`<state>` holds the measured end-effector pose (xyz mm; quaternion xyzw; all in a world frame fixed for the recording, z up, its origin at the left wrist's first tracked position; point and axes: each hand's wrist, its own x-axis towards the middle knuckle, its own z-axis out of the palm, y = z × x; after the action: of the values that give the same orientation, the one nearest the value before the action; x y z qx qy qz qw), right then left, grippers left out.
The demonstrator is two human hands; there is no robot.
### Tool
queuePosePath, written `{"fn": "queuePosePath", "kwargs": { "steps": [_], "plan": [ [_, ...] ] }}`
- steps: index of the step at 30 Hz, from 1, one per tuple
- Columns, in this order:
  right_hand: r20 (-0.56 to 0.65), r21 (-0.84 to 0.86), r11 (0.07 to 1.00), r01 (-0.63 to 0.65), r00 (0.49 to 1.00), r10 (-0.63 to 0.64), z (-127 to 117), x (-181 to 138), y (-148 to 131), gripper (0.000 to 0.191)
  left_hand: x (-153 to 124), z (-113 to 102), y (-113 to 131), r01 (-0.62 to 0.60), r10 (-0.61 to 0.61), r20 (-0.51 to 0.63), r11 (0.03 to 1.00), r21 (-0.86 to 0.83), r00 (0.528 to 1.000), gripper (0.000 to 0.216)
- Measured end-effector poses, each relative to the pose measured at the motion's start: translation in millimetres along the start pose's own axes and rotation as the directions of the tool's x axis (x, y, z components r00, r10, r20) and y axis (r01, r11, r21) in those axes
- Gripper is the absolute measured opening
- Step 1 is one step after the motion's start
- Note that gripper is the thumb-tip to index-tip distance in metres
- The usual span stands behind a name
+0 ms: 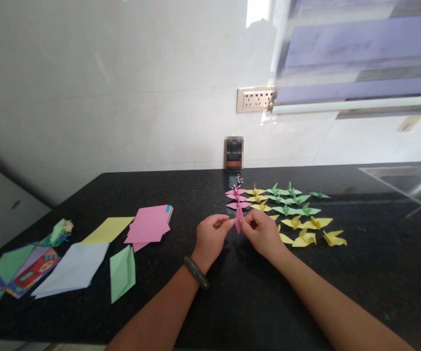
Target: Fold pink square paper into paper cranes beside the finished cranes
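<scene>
The pink paper (238,223) is pinched between the left hand (212,236) and the right hand (263,234), both closed on it, above the bench (342,282) — an uneven pull may tear it, or a wrist may scatter the paper cranes (298,212) beside.

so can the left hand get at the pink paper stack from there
Probably yes: only bare counter lies between the left hand and the pink paper stack, though its fingers pinch a pink folded piece.

Small dark thing (233,154) by the wall blurred out, sink (408,181) cut off at the right edge, colourful papers (9,273) cut off at the left edge, both arms cut off at the bottom
</scene>
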<state>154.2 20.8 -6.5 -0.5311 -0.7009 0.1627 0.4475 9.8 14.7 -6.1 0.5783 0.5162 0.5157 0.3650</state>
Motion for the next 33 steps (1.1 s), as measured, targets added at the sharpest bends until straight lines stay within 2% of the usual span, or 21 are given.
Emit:
{"fn": "queuePosePath", "kwargs": {
  "steps": [3,5,8,12,17,19,23,28,31,33],
  "plan": [
    [-0.053,-0.082,0.988,0.134,0.989,-0.138,-1.6,-1.1,-0.6,0.018,-2.2,1.5,2.1,-0.053,0.06,0.128,0.997,-0.058,0.99,0.027],
    [-0.026,-0.082,0.973,0.216,0.975,-0.218,-2.1,-2.2,-2.8,0.012,-3.2,2.0,3.1,-0.053,0.084,0.227,0.988,-0.143,0.97,0.029],
    [0.034,-0.004,0.96,0.279,0.96,-0.279,-2.1,-4.0,-6.7,0.007,-2.9,1.7,2.7,0.006,0.064,0.286,0.971,-0.237,0.956,0.029],
    [0.07,0.131,0.963,0.235,0.967,-0.245,-1.7,-5.2,-8.4,0.014,-0.9,0.3,0.6,0.097,-0.024,0.273,0.961,-0.258,0.962,0.026],
    [0.06,0.207,0.978,-0.016,0.998,0.004,0.9,-3.8,-3.1,0.01,0.1,0.9,-1.1,0.095,-0.061,0.235,0.986,-0.137,0.97,0.025],
    [0.033,0.22,0.974,-0.062,0.998,0.056,1.6,-2.9,-1.4,0.011,-0.2,1.5,-2.0,0.055,-0.035,0.241,0.995,-0.08,0.97,0.025],
    [0.04,0.229,0.971,-0.064,0.998,0.056,1.6,-2.0,-0.7,0.011,-1.6,1.6,-3.7,-0.035,0.034,0.276,0.999,0.0,0.96,0.024],
    [0.045,0.201,0.978,-0.05,0.998,0.042,1.3,-2.5,0.5,0.01,-2.6,0.8,-2.2,-0.03,0.025,0.276,0.999,0.013,0.961,0.019],
    [0.026,0.172,0.985,0.03,0.999,-0.036,-2.4,-2.2,-0.1,0.009,-1.7,0.3,-1.8,0.023,-0.019,0.251,1.0,-0.015,0.968,0.025],
    [0.028,0.148,0.977,0.153,0.987,-0.159,-7.3,-1.2,-1.9,0.009,-0.6,-0.4,-2.3,0.076,-0.057,0.245,0.995,-0.068,0.968,0.028]
  ]
}}
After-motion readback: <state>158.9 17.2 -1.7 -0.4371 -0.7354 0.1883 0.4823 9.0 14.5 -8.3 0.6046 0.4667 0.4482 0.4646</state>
